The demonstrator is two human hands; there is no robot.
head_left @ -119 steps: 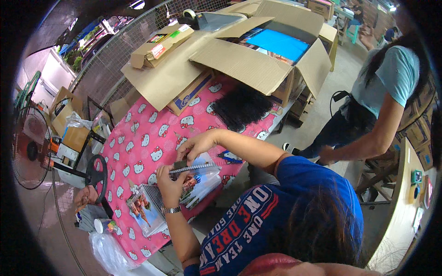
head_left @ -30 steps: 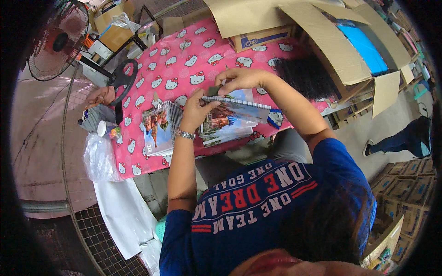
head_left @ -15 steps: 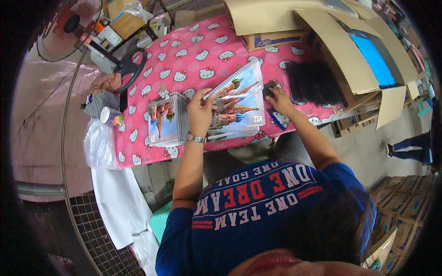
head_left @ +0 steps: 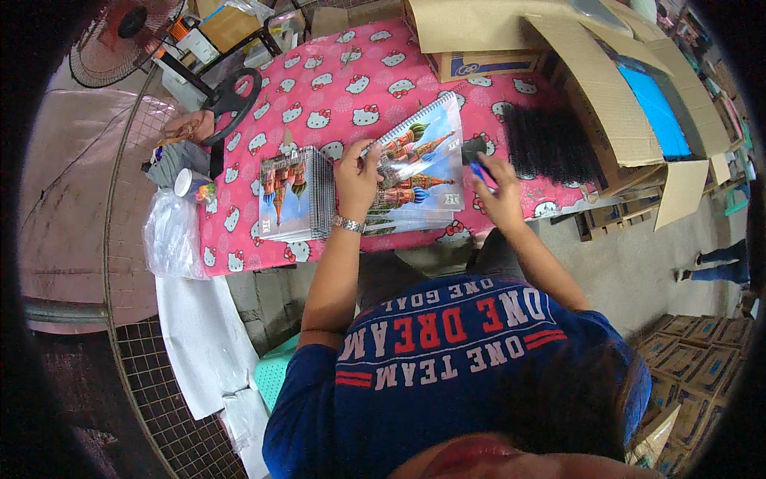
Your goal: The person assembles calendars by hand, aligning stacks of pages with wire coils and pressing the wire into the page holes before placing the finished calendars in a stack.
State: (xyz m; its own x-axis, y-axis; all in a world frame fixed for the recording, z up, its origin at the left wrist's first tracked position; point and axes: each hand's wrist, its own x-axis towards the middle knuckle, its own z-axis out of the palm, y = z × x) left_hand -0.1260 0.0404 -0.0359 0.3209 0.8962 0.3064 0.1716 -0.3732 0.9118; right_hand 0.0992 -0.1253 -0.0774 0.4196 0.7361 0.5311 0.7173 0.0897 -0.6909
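My left hand (head_left: 359,180) is closed on the wire-bound edge of a spiral notebook (head_left: 427,156) with colourful domed towers on its cover. The notebook is tilted, resting over more notebooks (head_left: 411,222). To its left is a neat stack of similar spiral notebooks (head_left: 295,195), beside my left wrist. My right hand (head_left: 499,191), just right of the held notebook, is closed round a small blue-handled tool (head_left: 481,173); its exact kind is hidden by the fingers. Beyond those fingers lies a small dark piece (head_left: 474,147) on the table.
The pink patterned tablecloth (head_left: 319,96) covers the table. A heap of black wire spirals (head_left: 550,144) lies at the right, beside an open cardboard box (head_left: 598,96). A cup (head_left: 190,185) and clear plastic bags (head_left: 171,239) sit at the left edge. Stacked cartons (head_left: 694,359) stand lower right.
My right hand has left the small dark piece and picked up the blue-handled tool from the table. My left hand still grips the tilted notebook.
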